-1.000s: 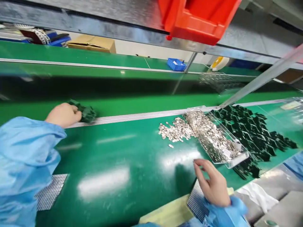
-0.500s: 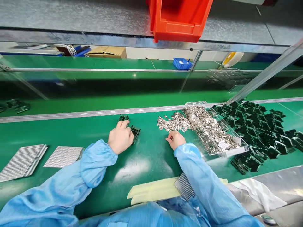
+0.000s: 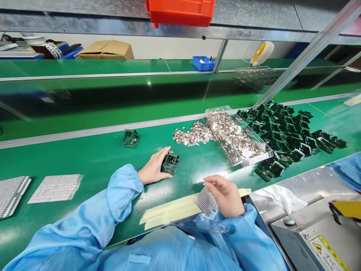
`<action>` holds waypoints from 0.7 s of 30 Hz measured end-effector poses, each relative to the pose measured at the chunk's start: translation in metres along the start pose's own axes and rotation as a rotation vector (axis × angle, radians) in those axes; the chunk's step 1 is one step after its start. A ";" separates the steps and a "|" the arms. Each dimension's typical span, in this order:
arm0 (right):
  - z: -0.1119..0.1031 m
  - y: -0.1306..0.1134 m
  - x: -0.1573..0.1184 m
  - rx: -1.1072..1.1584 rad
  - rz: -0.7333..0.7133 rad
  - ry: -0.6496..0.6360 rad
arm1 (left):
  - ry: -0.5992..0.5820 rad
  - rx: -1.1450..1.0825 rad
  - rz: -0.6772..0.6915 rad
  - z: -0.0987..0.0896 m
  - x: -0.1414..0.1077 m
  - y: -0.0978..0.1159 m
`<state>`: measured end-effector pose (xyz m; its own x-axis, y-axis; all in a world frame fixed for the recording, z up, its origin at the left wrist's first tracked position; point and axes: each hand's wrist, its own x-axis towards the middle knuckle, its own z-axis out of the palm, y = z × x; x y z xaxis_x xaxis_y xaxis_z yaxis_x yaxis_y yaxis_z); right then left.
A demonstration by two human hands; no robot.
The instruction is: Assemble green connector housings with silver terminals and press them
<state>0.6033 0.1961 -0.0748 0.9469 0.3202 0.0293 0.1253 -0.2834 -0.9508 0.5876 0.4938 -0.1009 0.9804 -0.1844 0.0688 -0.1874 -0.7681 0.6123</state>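
My left hand grips a small stack of green circuit boards on the bench, thumb on the near side and fingers on the far side. Another green circuit board group lies farther back to the left. Close to my body, my right hand has thumb and forefinger pinched together. Whatever is between those fingertips is too small to make out. They are at the upper edge of a finely striped sheet, beside pale yellow tape on the bench edge.
Small silvery metal pieces lie loose beside a clear tray full of them. Many green boards are heaped at right. Striped sheets lie at left. A red bin sits on the shelf overhead.
My right hand has moved from beside the metal pieces back to the striped sheet. My left hand has shifted the nearer boards rightward, away from the other group. The view has swung right.
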 end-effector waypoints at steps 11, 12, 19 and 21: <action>0.032 -0.016 -0.042 0.242 0.105 0.388 | 0.051 -0.901 -0.099 0.064 -0.009 0.101; 0.032 -0.019 -0.044 0.209 0.089 0.404 | 0.032 -0.936 -0.106 0.066 -0.011 0.106; 0.038 -0.015 -0.048 0.218 0.118 0.402 | -0.052 -0.973 -0.058 0.071 -0.017 0.111; 0.039 -0.014 -0.048 0.209 0.123 0.418 | -0.059 -0.919 -0.040 0.072 -0.019 0.109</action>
<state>0.5448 0.2194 -0.0751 0.9942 -0.1069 -0.0067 -0.0170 -0.0949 -0.9953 0.5438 0.3694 -0.0923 0.9759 -0.2182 0.0091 -0.0071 0.0100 0.9999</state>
